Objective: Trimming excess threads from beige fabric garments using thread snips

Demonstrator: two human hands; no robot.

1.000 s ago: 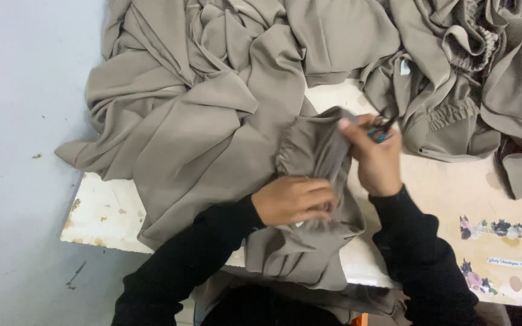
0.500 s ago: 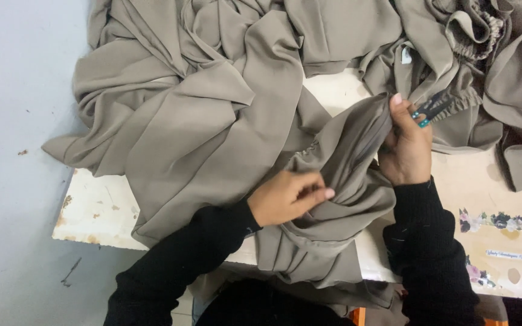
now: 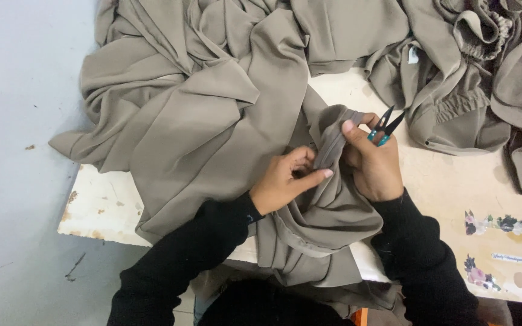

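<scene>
Both hands have drawn closer together since the earlier frame, and the fold of cloth between them is now gathered into a narrower ridge. Right hand (image 3: 373,163) pinches the top of that fold of taupe fabric (image 3: 333,145) between thumb and fingers, its grip pressed together on the cloth, and the same hand carries small thread snips (image 3: 384,128) with teal handles, their dark blades parted and pointing up and away toward the far edge of the surface. How the snips sit in the palm is hidden behind the fingers. Left hand (image 3: 285,181) lies just beside the right, its thumb and forefinger closed on the lower part of the same fold; the remaining fingers are tucked under the cloth and cannot be made out.

From the grip the fabric drops toward the near edge of the surface (image 3: 104,205) and hangs over it, where its end is lost behind the black sleeves (image 3: 194,253). A larger heap of the same taupe cloth (image 3: 200,102) spreads over the left and far side and spills past the left edge, cut off at the top of the view. Another bunched garment with an elastic gathered band (image 3: 460,108) lies at the far right corner, also cut off. A strip of flower stickers (image 3: 502,224) sits near the right end of the surface, its print too small to tell.
</scene>
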